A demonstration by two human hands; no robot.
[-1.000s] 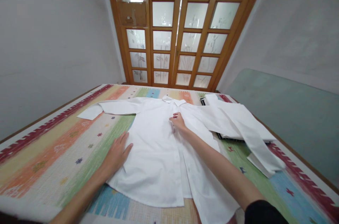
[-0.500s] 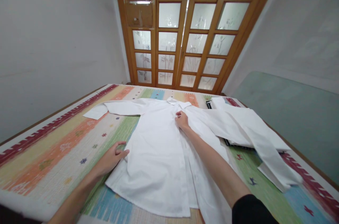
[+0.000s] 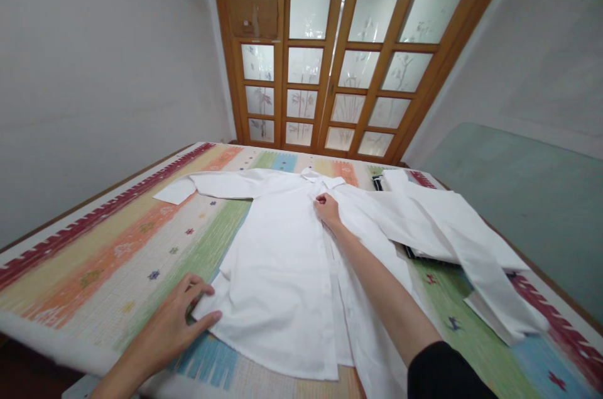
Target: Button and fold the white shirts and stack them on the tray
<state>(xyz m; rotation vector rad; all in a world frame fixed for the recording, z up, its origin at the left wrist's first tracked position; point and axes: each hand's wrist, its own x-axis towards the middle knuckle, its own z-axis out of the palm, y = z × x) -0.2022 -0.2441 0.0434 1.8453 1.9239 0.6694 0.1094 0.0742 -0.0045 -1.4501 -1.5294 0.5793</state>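
Nearest me, my left hand (image 3: 181,317) lies low on the striped mat (image 3: 117,261), wrist flat, thumb and forefinger closed narrow on the hem corner (image 3: 203,308) of the shirt (image 3: 282,261). The shirt lies face up and spread across the middle of the mat, front panels overlapping.

My right arm runs straight out over the front, and my right hand (image 3: 327,209) rests on the placket just below the collar (image 3: 323,178), fingers bunched. I can't tell whether they pinch the cloth or only press it.

As I judge it, this is the laying-flat step: one end pinned, the near corner being drawn out. Any pull on that corner calls for a low, sideways draw with the right hand holding firm, or the fronts will slide apart.

Beyond, one sleeve (image 3: 211,184) reaches left. The other (image 3: 452,223) drapes over a dark thing (image 3: 414,253) on the right. Behind stands a wooden door (image 3: 339,66).
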